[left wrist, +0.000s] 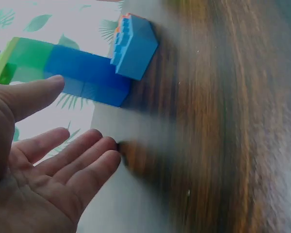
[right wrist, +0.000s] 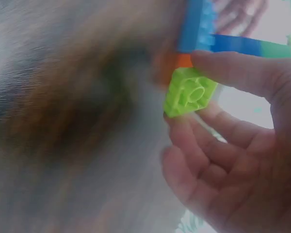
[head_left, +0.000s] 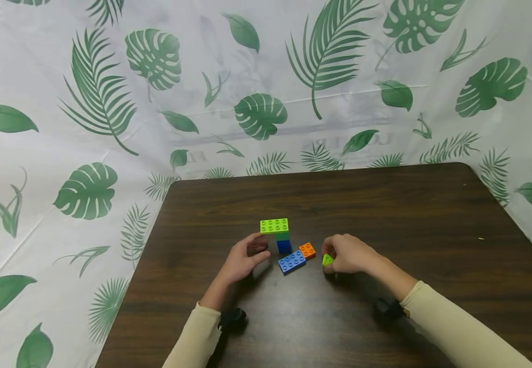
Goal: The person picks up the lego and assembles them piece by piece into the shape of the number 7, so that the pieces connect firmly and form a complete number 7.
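Note:
Between thumb and fingers my right hand (head_left: 351, 254) pinches a small lime-green toy brick (right wrist: 190, 92), its hollow underside visible in the right wrist view. My left hand (head_left: 244, 259) is beside a brick tower, fingers loosely spread and holding nothing. That tower has dark blue bricks (left wrist: 85, 65) at the bottom, a green brick (head_left: 282, 236) above them and a long lime-green brick (head_left: 274, 226) across the top, overhanging to the left. In front of the tower lies a lighter blue brick (head_left: 292, 262), with an orange brick (head_left: 307, 250) at its far right end.
Everything stands on a dark wood-grain table (head_left: 385, 214). A white sheet (head_left: 275, 66) with green leaf prints hangs behind the table and along its sides. Each wrist wears a dark camera, and the right wrist view is partly blurred.

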### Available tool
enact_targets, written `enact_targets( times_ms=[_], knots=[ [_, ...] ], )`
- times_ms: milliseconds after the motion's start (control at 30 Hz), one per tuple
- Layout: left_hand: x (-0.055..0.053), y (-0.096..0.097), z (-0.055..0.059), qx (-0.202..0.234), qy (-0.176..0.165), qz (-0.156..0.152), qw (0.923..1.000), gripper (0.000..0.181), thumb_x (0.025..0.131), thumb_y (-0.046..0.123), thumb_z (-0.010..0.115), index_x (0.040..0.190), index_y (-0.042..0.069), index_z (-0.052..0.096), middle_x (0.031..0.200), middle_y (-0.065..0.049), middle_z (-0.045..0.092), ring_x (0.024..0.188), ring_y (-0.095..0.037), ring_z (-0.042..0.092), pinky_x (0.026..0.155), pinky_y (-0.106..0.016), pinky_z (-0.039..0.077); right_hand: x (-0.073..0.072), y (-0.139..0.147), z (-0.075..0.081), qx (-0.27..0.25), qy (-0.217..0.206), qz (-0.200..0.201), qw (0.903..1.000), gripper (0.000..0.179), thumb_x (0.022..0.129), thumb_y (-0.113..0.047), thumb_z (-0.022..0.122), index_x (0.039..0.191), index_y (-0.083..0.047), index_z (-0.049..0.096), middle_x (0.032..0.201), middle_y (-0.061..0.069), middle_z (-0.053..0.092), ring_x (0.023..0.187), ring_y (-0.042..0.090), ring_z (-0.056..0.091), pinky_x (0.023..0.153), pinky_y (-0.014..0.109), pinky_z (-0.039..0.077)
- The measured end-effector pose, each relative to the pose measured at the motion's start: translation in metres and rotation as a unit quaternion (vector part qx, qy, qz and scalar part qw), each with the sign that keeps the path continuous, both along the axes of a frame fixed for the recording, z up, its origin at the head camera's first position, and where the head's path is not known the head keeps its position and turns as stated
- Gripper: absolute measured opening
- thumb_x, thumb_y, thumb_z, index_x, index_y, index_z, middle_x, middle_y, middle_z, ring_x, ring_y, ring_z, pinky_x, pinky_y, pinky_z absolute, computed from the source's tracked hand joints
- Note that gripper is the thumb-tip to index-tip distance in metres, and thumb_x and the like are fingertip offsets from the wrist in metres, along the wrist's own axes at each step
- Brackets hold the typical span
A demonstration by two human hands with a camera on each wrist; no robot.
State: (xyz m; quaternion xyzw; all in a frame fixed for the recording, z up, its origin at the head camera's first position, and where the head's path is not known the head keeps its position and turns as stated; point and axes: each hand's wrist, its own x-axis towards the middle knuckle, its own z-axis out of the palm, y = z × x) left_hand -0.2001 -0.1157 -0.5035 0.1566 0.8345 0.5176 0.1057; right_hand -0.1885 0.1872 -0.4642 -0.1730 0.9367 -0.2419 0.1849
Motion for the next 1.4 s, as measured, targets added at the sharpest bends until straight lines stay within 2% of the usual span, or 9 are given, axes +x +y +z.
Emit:
enact_targets(
  times_ms=[167,267,400,533,633,933,1033,1200,1400],
  knots=[
    [0.011,-0.01,0.005,0.001,0.0,0.019,0.9998,0.04,0.096,0.021,0.066,0.13,0.003,0.059,0.118,-0.012,0.067,0.105,-0.027,0.065,0.088,-0.043,0.054,0.001,0.002,0.015,-0.083,0.02,0.039,0.9956,0.03,0.076,-0.007,0.081,0.1,-0.011,0.063,0.087,0.0,0.059,0.078,0.018,0.055,0.071,0.032,0.051],
    [0.019,-0.012,0.009,0.022,-0.03,0.019,0.9991,0.034,0.097,0.023,0.064,0.124,0.001,0.063,0.112,-0.012,0.069,0.098,-0.029,0.067,0.081,-0.041,0.057,0.004,-0.003,0.02,-0.129,0.034,0.067,0.9888,0.033,0.077,-0.006,0.081,0.103,-0.01,0.063,0.093,0.0,0.061,0.083,0.018,0.06,0.075,0.032,0.055],
    [0.03,-0.008,0.013,0.086,-0.084,-0.008,0.9928,0.033,0.1,0.02,0.059,0.121,-0.006,0.061,0.11,-0.022,0.068,0.099,-0.039,0.066,0.083,-0.049,0.056,0.012,-0.017,0.018,-0.181,0.032,0.094,0.9785,0.034,0.078,-0.01,0.083,0.104,-0.013,0.062,0.096,-0.005,0.063,0.087,0.019,0.065,0.08,0.035,0.057],
    [0.042,0.003,0.016,0.156,-0.144,-0.047,0.9761,0.041,0.104,0.022,0.052,0.13,-0.009,0.053,0.118,-0.027,0.063,0.107,-0.045,0.062,0.089,-0.054,0.052,0.021,-0.037,0.006,-0.217,0.055,0.101,0.9694,0.034,0.078,-0.013,0.084,0.104,-0.019,0.063,0.097,-0.01,0.066,0.091,0.017,0.067,0.085,0.039,0.056],
    [0.049,0.012,0.016,0.202,-0.196,-0.051,0.9582,0.047,0.104,0.026,0.051,0.136,-0.008,0.049,0.123,-0.023,0.061,0.108,-0.041,0.063,0.089,-0.05,0.053,0.029,-0.051,-0.004,-0.228,0.097,0.096,0.9641,0.035,0.077,-0.016,0.085,0.105,-0.021,0.064,0.097,-0.014,0.066,0.092,0.013,0.066,0.085,0.04,0.055],
    [0.057,0.023,0.0,0.301,-0.29,0.01,0.9084,0.044,0.095,0.01,0.064,0.133,-0.009,0.052,0.119,-0.026,0.064,0.097,-0.025,0.069,0.083,-0.039,0.056,0.041,-0.07,-0.025,-0.24,0.14,0.049,0.9593,0.035,0.078,-0.024,0.085,0.107,-0.024,0.064,0.102,-0.014,0.064,0.094,0.013,0.065,0.082,0.04,0.055],
    [0.059,0.022,-0.003,0.322,-0.3,0.026,0.8975,0.044,0.094,0.004,0.064,0.134,-0.011,0.05,0.117,-0.026,0.065,0.096,-0.025,0.069,0.084,-0.038,0.056,0.039,-0.069,-0.029,-0.23,0.155,0.05,0.9594,0.038,0.079,-0.031,0.084,0.11,-0.022,0.065,0.105,-0.01,0.064,0.095,0.015,0.064,0.081,0.04,0.055],
    [0.054,0.014,-0.005,0.327,-0.29,0.051,0.8977,0.047,0.095,0.008,0.064,0.136,-0.011,0.048,0.117,-0.024,0.065,0.099,-0.029,0.069,0.084,-0.038,0.056,0.032,-0.06,-0.036,-0.178,0.217,0.061,0.9578,0.04,0.081,-0.042,0.08,0.112,-0.021,0.069,0.108,-0.009,0.062,0.095,0.012,0.06,0.081,0.038,0.053],
    [0.037,-0.001,0.007,0.31,-0.265,0.079,0.9097,0.052,0.096,0.012,0.064,0.14,-0.007,0.046,0.125,-0.027,0.061,0.104,-0.032,0.068,0.084,-0.038,0.055,0.023,-0.05,-0.045,-0.087,0.292,0.092,0.9482,0.039,0.083,-0.027,0.079,0.119,-0.019,0.068,0.112,-0.007,0.058,0.099,0.011,0.054,0.079,0.035,0.048]
  ],
)
